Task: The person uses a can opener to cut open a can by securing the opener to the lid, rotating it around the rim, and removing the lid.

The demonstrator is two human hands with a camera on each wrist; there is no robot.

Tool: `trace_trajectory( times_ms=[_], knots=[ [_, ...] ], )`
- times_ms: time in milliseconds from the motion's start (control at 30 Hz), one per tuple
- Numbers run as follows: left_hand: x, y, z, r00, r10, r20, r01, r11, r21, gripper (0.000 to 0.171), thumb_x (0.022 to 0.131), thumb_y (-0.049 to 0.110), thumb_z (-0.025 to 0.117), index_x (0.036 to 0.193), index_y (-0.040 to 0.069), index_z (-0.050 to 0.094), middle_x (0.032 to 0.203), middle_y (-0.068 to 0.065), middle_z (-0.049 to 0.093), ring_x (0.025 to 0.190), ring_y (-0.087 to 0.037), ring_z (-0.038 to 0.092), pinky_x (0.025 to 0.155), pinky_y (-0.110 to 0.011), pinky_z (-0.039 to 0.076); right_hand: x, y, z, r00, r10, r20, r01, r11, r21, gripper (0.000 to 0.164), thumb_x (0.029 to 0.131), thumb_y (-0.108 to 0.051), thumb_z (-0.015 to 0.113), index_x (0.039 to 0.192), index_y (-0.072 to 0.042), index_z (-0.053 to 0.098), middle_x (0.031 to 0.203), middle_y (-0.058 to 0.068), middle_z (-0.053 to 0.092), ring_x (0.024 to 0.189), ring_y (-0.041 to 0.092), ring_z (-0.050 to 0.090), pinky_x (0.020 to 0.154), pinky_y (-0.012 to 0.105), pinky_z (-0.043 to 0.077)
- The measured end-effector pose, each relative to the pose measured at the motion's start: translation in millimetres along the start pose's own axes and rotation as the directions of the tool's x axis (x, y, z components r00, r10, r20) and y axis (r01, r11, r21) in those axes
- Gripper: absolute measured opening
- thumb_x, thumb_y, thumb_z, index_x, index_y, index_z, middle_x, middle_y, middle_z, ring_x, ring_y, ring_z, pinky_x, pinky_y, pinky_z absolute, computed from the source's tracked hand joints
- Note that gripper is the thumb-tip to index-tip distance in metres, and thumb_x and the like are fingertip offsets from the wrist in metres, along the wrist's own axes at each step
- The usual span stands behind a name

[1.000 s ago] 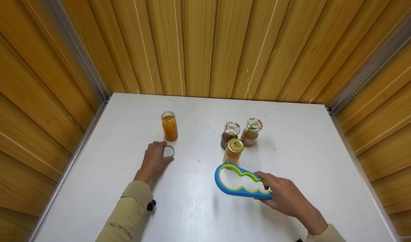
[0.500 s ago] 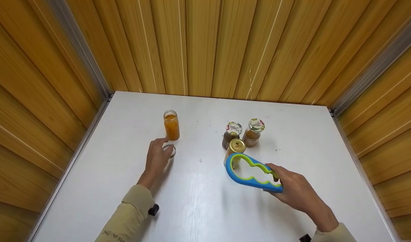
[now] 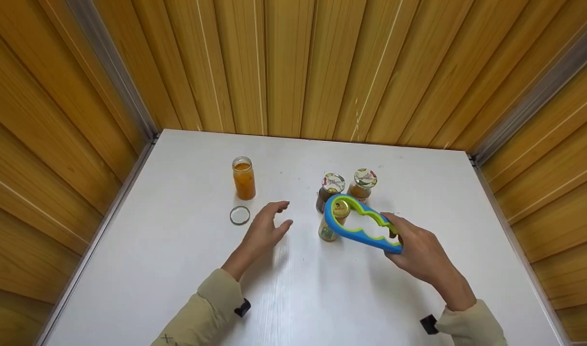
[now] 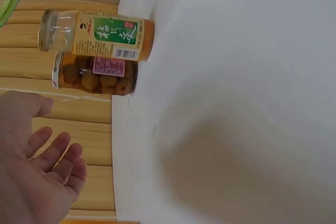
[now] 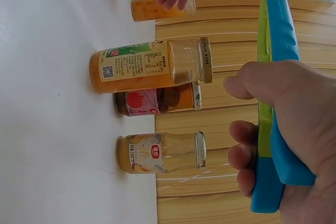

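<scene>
My right hand (image 3: 418,250) grips the handle end of a blue and green jar opener (image 3: 356,235). In the head view its wide loop overlaps the gold-lidded jar (image 3: 328,232); the right wrist view shows the opener (image 5: 278,30) apart from that jar (image 5: 142,66). My left hand (image 3: 260,235) holds nothing, thumb and fingers apart, left of the gold-lidded jar. Behind that jar stand a dark jar (image 3: 324,196) and a jar with a patterned lid (image 3: 365,178). In the left wrist view, my left hand (image 4: 37,161) shows loosely bent fingers.
An open jar of orange contents (image 3: 244,184) stands upright at the left. Its removed-looking round lid (image 3: 239,215) lies flat on the white table (image 3: 178,192) just in front. Wood-patterned walls (image 3: 284,67) rise behind and along both sides.
My left hand has let go of the round lid, leaving it on the table, and moved right. My right hand has carried the jar opener up and over toward the gold-lidded jar.
</scene>
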State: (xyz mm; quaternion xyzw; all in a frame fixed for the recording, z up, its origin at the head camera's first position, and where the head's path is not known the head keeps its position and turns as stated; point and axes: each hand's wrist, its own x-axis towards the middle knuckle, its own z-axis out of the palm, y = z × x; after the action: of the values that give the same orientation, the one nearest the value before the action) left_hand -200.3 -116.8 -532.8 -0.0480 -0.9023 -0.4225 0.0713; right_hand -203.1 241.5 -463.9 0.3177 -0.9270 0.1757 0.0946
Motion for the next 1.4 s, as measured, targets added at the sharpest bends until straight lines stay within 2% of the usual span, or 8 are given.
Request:
trace_trajectory(
  times_ms=[200,467,600,733,933,1167,1333,1400],
  knots=[
    [7.4,13.3,15.5,0.991,-0.025,0.133,0.031,0.999,-0.044,0.057,0.086,0.032,0.066,0.137,0.021,0.042,0.134,0.005,0.046,0.121,-0.013,0.044,0.101,-0.035,0.037,11.4,1.1,2.4,1.0,0.014,-0.005,-0.014,1.0,0.002,0.076,0.071,-0.019,0.076,0.138,-0.014,0.04,0.123,0.007,0.056,0.091,0.02,0.06,0.07,0.04,0.053],
    [12.8,23.7,39.1,0.971,-0.039,0.234,0.07,0.99,-0.124,0.062,0.086,0.03,0.066,0.14,0.026,0.036,0.138,0.006,0.04,0.125,-0.013,0.039,0.101,-0.035,0.036,20.5,3.2,9.0,0.997,0.069,0.02,-0.069,0.997,-0.016,0.078,0.069,-0.017,0.077,0.137,-0.014,0.041,0.123,0.007,0.056,0.092,0.021,0.06,0.073,0.043,0.052],
    [17.0,29.5,50.0,0.964,-0.046,0.262,0.095,0.979,-0.178,0.063,0.087,0.027,0.065,0.141,0.027,0.033,0.138,0.009,0.039,0.126,-0.012,0.037,0.101,-0.033,0.036,25.9,2.9,10.6,0.995,0.095,0.034,-0.094,0.995,-0.034,0.079,0.068,-0.017,0.077,0.137,-0.015,0.041,0.123,0.007,0.056,0.088,0.02,0.059,0.072,0.043,0.051],
    [19.6,31.4,61.0,0.967,-0.028,0.254,0.085,0.973,-0.216,0.063,0.085,0.026,0.065,0.14,0.025,0.035,0.137,0.009,0.04,0.125,-0.012,0.037,0.1,-0.034,0.036,31.7,1.7,13.4,0.995,0.093,0.035,-0.092,0.995,-0.046,0.079,0.067,-0.018,0.078,0.137,-0.016,0.041,0.119,0.006,0.058,0.079,0.018,0.058,0.068,0.04,0.051],
    [21.2,31.8,75.0,0.975,-0.026,0.222,0.082,0.966,-0.246,0.064,0.082,0.033,0.067,0.138,0.02,0.038,0.132,0.006,0.045,0.124,-0.011,0.039,0.101,-0.039,0.035,40.0,0.5,19.7,0.998,0.056,0.026,-0.055,0.997,-0.047,0.079,0.067,-0.018,0.078,0.137,-0.015,0.042,0.114,0.004,0.059,0.083,0.016,0.06,0.069,0.04,0.051],
    [23.6,33.6,86.1,0.983,0.058,0.177,0.003,0.945,-0.328,0.088,0.082,0.035,0.07,0.149,0.02,0.015,0.149,0.001,0.029,0.135,-0.012,0.023,0.108,-0.041,0.023,47.4,-3.5,25.9,0.997,0.069,0.039,-0.067,0.997,-0.044,0.082,0.066,-0.02,0.08,0.138,-0.018,0.041,0.11,0.003,0.06,0.084,0.018,0.059,0.072,0.041,0.051],
    [24.7,33.2,90.4,0.983,0.098,0.158,-0.039,0.939,-0.342,0.091,0.082,0.033,0.071,0.15,0.021,0.012,0.151,0.0,0.025,0.137,-0.021,0.022,0.108,-0.045,0.022,52.7,-7.9,29.7,0.997,0.067,0.035,-0.064,0.996,-0.069,0.082,0.065,-0.021,0.08,0.137,-0.017,0.042,0.101,0.003,0.061,0.078,0.017,0.058,0.068,0.04,0.05],
    [25.4,33.5,90.8,0.982,0.114,0.15,-0.055,0.934,-0.353,0.09,0.081,0.035,0.071,0.15,0.023,0.013,0.151,0.002,0.024,0.137,-0.019,0.022,0.108,-0.046,0.021,54.9,-9.3,30.9,0.998,0.059,0.033,-0.056,0.996,-0.073,0.082,0.065,-0.021,0.08,0.137,-0.016,0.042,0.1,0.005,0.061,0.077,0.018,0.058,0.067,0.041,0.05]
  ],
)
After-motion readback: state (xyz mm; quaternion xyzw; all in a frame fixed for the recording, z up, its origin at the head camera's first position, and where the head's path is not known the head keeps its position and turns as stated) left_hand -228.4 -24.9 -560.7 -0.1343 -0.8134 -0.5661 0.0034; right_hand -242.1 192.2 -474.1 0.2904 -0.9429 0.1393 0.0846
